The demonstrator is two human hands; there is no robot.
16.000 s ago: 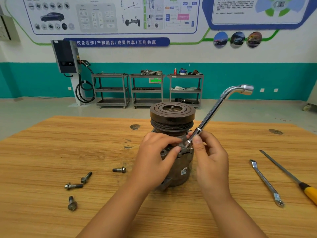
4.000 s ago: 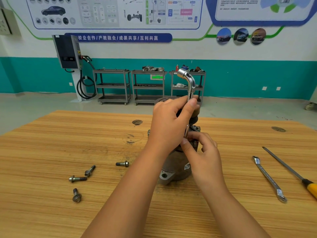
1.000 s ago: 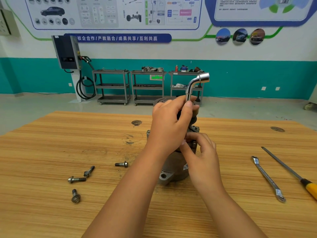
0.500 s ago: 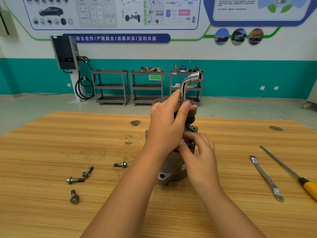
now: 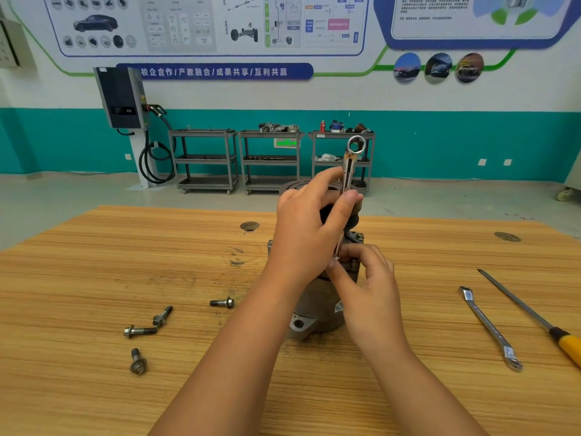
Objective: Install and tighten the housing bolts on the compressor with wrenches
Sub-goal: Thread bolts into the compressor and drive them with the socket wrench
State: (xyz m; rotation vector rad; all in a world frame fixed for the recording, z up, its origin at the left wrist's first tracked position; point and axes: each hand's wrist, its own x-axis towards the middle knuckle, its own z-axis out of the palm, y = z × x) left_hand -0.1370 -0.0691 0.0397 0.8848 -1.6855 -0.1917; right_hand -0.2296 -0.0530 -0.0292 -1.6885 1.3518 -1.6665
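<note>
The grey compressor stands upright at mid-table, its pulley mostly hidden behind my hands. An L-shaped socket wrench stands nearly vertical on the housing's top right, its bent end's socket opening facing me. My left hand pinches the wrench shaft between thumb and fingers. My right hand pinches the wrench's lower end at the housing flange; the bolt under it is hidden. Several loose bolts lie on the left: one near the compressor, two touching, one nearest me.
A flat combination wrench and a yellow-handled screwdriver lie on the wooden table at the right. Beyond the table's far edge are open floor, three grey carts and a wall charger.
The wrench's bent top has swung round from pointing right to facing me over the last second. Both hands stay on the wrench at the compressor. Loose bolts have not moved.
</note>
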